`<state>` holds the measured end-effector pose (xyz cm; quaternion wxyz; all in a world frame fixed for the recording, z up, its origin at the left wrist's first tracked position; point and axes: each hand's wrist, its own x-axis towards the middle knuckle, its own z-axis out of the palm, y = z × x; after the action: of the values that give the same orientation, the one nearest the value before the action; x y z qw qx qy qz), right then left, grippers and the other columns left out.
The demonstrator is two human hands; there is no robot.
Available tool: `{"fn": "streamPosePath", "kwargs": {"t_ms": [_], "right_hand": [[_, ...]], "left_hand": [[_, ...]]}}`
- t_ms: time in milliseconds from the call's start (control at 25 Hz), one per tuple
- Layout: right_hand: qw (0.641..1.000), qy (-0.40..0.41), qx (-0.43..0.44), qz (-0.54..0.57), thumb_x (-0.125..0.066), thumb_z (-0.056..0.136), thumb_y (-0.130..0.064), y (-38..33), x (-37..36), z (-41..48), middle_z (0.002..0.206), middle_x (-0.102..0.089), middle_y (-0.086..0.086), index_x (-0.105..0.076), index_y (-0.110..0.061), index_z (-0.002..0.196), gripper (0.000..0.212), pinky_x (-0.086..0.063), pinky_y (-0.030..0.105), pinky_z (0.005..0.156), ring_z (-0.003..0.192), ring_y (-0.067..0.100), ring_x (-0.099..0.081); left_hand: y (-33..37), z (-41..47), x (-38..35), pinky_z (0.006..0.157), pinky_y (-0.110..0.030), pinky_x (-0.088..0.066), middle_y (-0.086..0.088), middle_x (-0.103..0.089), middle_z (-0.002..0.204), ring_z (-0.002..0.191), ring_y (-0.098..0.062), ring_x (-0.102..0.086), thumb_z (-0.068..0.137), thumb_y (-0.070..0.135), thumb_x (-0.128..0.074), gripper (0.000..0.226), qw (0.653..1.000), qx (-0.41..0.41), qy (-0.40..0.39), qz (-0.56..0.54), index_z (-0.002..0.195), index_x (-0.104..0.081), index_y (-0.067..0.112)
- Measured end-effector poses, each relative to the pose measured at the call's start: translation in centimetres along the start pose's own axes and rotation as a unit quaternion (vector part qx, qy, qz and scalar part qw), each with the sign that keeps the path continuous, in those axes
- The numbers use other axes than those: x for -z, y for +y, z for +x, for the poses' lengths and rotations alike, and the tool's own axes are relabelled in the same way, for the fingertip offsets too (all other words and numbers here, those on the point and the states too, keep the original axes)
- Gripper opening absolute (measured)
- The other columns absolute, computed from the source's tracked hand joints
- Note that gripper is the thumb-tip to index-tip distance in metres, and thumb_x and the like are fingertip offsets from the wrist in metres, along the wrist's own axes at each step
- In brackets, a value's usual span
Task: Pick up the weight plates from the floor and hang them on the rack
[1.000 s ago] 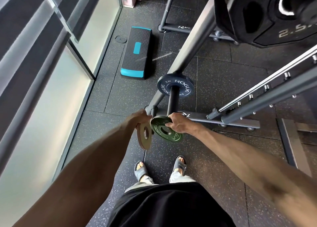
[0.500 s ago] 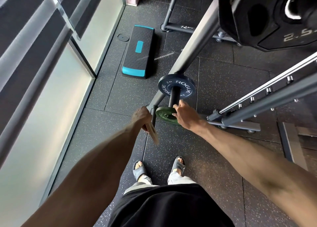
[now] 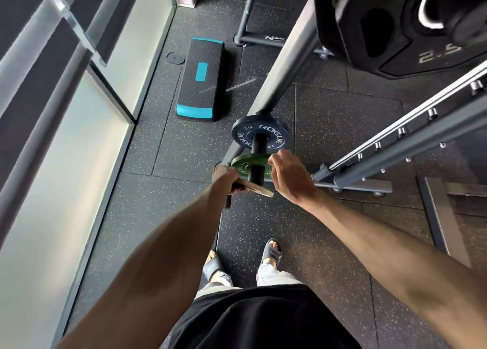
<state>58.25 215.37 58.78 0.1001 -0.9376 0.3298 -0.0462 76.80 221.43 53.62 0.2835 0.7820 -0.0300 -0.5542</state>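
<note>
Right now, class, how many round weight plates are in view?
4: a big black plate hanging top right; a dark blue ROGUE plate far along the black peg; a green plate nearer on that peg; a tan plate gripped by the left hand. More may be hidden.

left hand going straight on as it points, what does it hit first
Likely the small green round weight plate on the black peg, just ahead of the left hand; depth is unclear.

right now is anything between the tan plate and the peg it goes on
Nothing visible blocks the near end of the peg. The green plate sits farther up it, its edge gripped by the right hand, off to the side. The left hand holds the tan plate just below it.
</note>
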Motion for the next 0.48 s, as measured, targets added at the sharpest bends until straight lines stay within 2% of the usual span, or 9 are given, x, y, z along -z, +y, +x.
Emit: {"fn": "streamPosePath", "kwargs": {"t_ms": [40, 120, 200, 240, 320, 400, 480], "right_hand": [[0.999, -0.034, 0.008, 0.012, -0.051, 0.094, -0.007, 0.4, 0.0, -0.9, 0.107, -0.058, 0.009, -0.056, -0.007, 0.112, 0.019, -0.055, 0.036, 0.087, 0.093, 0.019, -0.056], [0.991, -0.127, -0.001, 0.035, -0.054, 0.092, -0.006, 1.2, 0.0, -2.4, 0.111, -0.061, 0.009, -0.058, -0.009, 0.111, 0.019, -0.057, 0.031, 0.079, 0.085, 0.016, -0.060], [0.977, -0.207, -0.019, 0.039, -0.055, 0.095, -0.009, 1.8, -0.4, -3.3, 0.110, -0.063, 0.007, -0.058, -0.010, 0.118, 0.023, -0.048, 0.013, 0.057, 0.069, 0.007, -0.055], [0.972, -0.235, -0.018, 0.027, -0.055, 0.097, -0.012, 2.0, -0.8, -3.5, 0.100, -0.063, 0.003, -0.056, -0.009, 0.122, 0.025, -0.040, 0.010, 0.046, 0.061, 0.004, -0.050], [0.969, -0.247, -0.028, 0.009, -0.055, 0.100, -0.022, 2.0, -1.7, -3.7, 0.074, -0.055, -0.005, -0.050, -0.007, 0.126, 0.031, -0.030, 0.012, 0.041, 0.052, 0.004, -0.047], [0.975, -0.206, -0.079, 0.025, -0.048, 0.104, -0.027, 2.1, -2.0, -3.3, 0.068, -0.055, 0.000, -0.049, -0.006, 0.118, 0.025, -0.040, 0.025, 0.042, 0.052, 0.014, -0.053], [0.980, -0.154, -0.121, 0.045, -0.043, 0.106, -0.026, 2.5, -2.4, -2.3, 0.074, -0.062, 0.008, -0.053, -0.006, 0.113, 0.023, -0.053, 0.040, 0.053, 0.060, 0.023, -0.062]], "left_hand": [[0.2, 0.3, -0.2, 0.045, -0.030, -0.045, -0.025, -0.069, 0.078, 0.068, -0.029, -0.067, 0.098, 0.008, -0.051, 0.027, 1.000, 0.006, -0.002, 0.008, 0.076, -0.057, -0.006], [0.3, 0.9, -0.5, 0.036, -0.025, -0.038, -0.023, -0.069, 0.082, 0.063, -0.026, -0.063, 0.099, 0.011, -0.051, 0.026, 1.000, 0.016, 0.013, 0.014, 0.081, -0.059, -0.005], [0.1, 1.3, -0.9, 0.030, -0.019, -0.034, -0.023, -0.069, 0.083, 0.053, -0.022, -0.060, 0.100, 0.012, -0.050, 0.023, 0.999, 0.032, 0.016, 0.004, 0.089, -0.060, -0.005], [0.0, 1.5, -1.2, 0.029, -0.018, -0.033, -0.022, -0.068, 0.077, 0.046, -0.019, -0.057, 0.101, 0.012, -0.049, 0.025, 0.999, 0.041, 0.012, -0.005, 0.087, -0.060, -0.005], [-0.2, 1.4, -1.8, 0.028, -0.016, -0.031, -0.019, -0.063, 0.056, 0.030, -0.013, -0.049, 0.103, 0.013, -0.043, 0.034, 0.998, 0.055, -0.007, -0.034, 0.078, -0.056, -0.005], [0.0, 1.5, -2.1, 0.027, -0.013, -0.028, -0.014, -0.057, 0.040, 0.021, -0.010, -0.042, 0.106, 0.016, -0.036, 0.039, 0.995, 0.077, -0.028, -0.065, 0.077, -0.053, -0.005], [0.7, 1.7, -2.1, 0.027, -0.011, -0.029, -0.018, -0.062, 0.050, 0.024, -0.013, -0.045, 0.105, 0.015, -0.035, 0.033, 0.992, 0.075, -0.021, -0.100, 0.090, -0.053, -0.008]]}}
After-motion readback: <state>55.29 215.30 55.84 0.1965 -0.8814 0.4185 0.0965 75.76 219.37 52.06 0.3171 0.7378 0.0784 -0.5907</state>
